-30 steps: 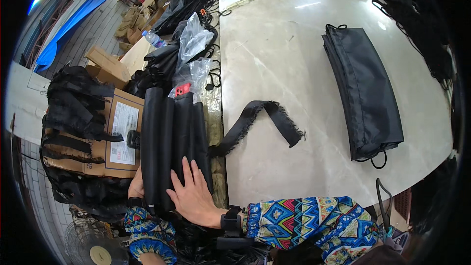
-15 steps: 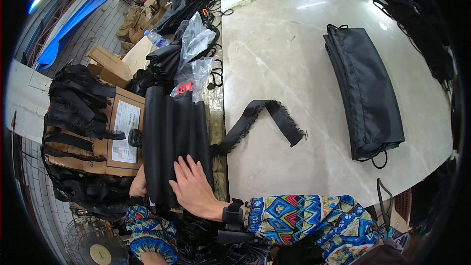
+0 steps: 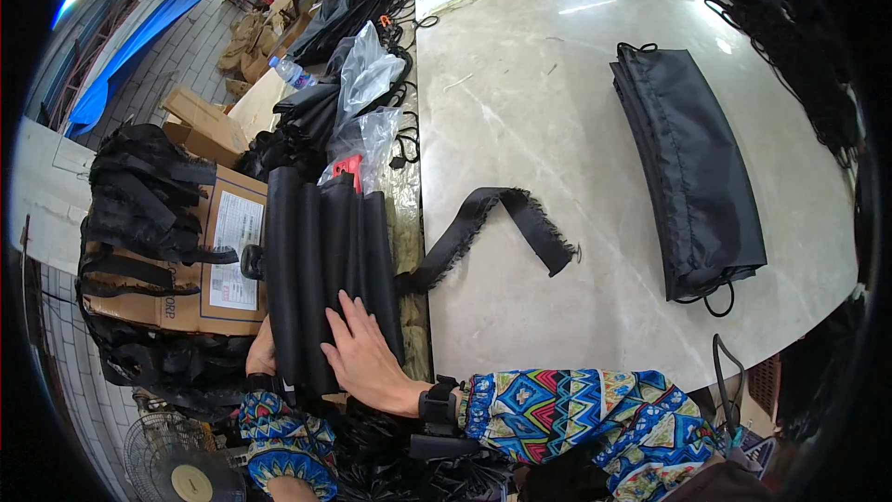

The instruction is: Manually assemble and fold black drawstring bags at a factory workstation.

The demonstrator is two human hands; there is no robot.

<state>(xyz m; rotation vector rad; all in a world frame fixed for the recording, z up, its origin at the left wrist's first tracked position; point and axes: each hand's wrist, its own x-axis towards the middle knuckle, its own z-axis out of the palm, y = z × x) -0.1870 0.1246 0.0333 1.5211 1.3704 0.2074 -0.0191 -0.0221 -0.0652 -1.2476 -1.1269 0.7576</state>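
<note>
Folded black fabric [image 3: 321,288] lies in long, rounded pleats at the table's left edge. Across its near right part my right hand [image 3: 367,358] rests flat, fingers stretched out and slightly apart. My left hand [image 3: 262,351] is at the fabric's near left edge, and its fingers are hidden beneath or behind the cloth. From the fabric's right side, a bent black strip with frayed edges [image 3: 465,223] reaches over the tabletop. Farther right, a folded black fabric bundle [image 3: 697,167] with cord loops at both ends lies apart from both hands.
The pale tabletop [image 3: 548,335] spreads to the right. A cardboard box [image 3: 218,307] draped with black scraps stands left. Clear plastic bags [image 3: 367,84], a bottle [image 3: 293,72] and dark cloth pile up beyond the fabric. A fan [image 3: 181,465] stands near left.
The pleats have shifted slightly left and spread at their far end, showing more gaps between them. My right hand stays almost in place on the fabric.
</note>
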